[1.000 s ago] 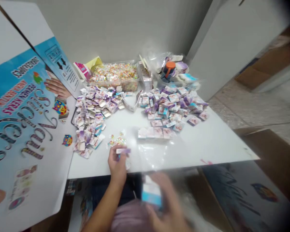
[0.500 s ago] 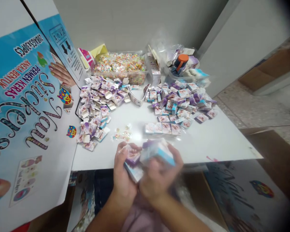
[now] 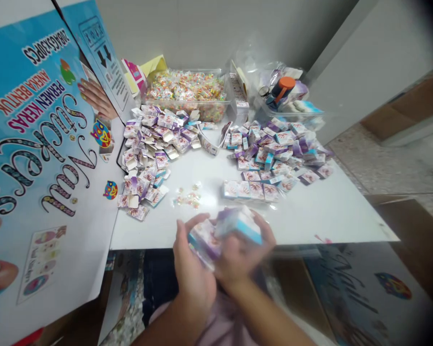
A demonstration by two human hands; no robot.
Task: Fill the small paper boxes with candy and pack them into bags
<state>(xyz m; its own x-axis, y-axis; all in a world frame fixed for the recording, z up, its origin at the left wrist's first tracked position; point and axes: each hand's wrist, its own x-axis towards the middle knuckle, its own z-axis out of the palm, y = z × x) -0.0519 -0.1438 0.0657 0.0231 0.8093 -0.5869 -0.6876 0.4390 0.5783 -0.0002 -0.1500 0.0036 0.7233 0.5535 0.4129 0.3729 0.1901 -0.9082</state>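
Note:
Both hands are close together over the front edge of the white table. My left hand (image 3: pixel 194 276) is cupped around small white and purple cardboard boxes (image 3: pixel 205 239), held tilted. In my right hand (image 3: pixel 238 264) are more small boxes (image 3: pixel 240 224), white with purple and light blue sides, blurred by motion. The two groups of boxes meet or overlap between the hands; how many each hand has is hard to tell. Just beyond the hands lie a few small clear packets with colourful bits (image 3: pixel 188 198). A row of boxes (image 3: pixel 250 190) in clear plastic lies right of them.
At left on the table (image 3: pixel 198 173) is a pile of small boxes (image 3: pixel 149 144), several with open flaps; another pile (image 3: pixel 274 144) is at right. Behind stand a clear tub of packets (image 3: pixel 187 91) and a tub with an orange-capped bottle (image 3: pixel 284 89). A large printed carton (image 3: pixel 54 158) borders the left.
The boxes in my left hand have turned and moved nearer those in my right hand. My left fingers have loosened and shifted around them. The view has shifted slightly.

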